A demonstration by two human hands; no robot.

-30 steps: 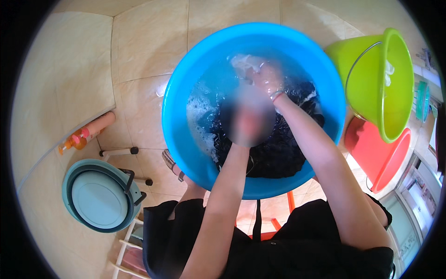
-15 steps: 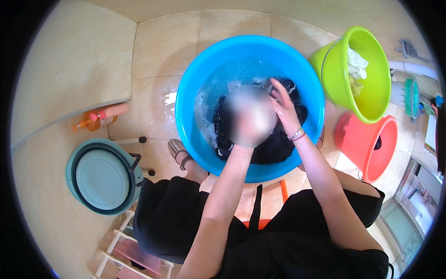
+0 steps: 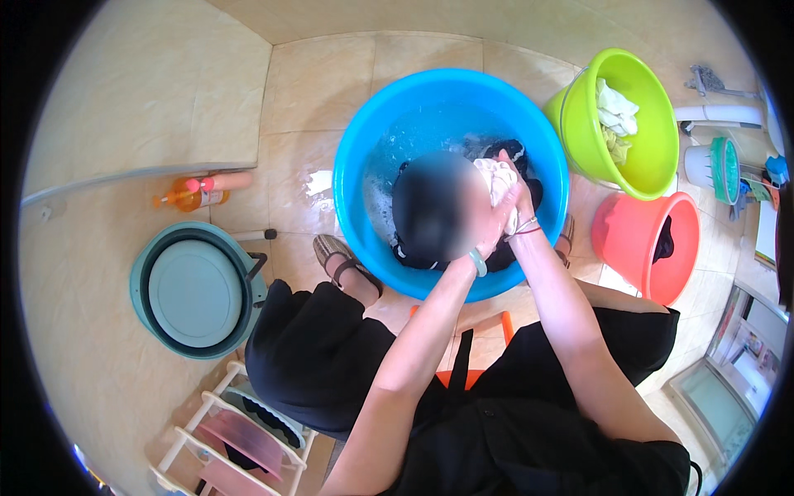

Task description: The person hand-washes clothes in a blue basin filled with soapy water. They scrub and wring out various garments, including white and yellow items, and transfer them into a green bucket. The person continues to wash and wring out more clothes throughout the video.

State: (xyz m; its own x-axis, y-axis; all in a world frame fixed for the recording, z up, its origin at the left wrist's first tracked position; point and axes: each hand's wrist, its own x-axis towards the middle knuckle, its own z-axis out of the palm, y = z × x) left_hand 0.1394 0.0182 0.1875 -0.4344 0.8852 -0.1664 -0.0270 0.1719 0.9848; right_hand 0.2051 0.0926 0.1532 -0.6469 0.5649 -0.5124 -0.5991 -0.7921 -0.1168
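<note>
A large blue tub (image 3: 351, 248) of sudsy water stands before me with dark wet clothes (image 3: 536, 192) in it. Over the tub, a bunched white cloth (image 3: 495, 175) is squeezed between my two hands. My left hand (image 3: 490, 225), with a pale bangle at the wrist, presses on it from the left; a blurred round patch hides part of that hand. My right hand (image 3: 521, 205), wearing thin bracelets, closes round the cloth from the right. The same blur covers much of the dark clothes.
Right of the tub stand a lime green bucket (image 3: 571, 124) holding pale cloths and a tipped coral bucket (image 3: 616, 240) with something dark inside. At left are a grey-green folding basin (image 3: 194, 293), orange and pink bottles (image 3: 198, 197) and a white rack (image 3: 186, 446).
My hands have come together; the right hand, apart with spread fingers before, now closes on the white cloth. Both hands are slightly further right, and the view has shifted a little.
</note>
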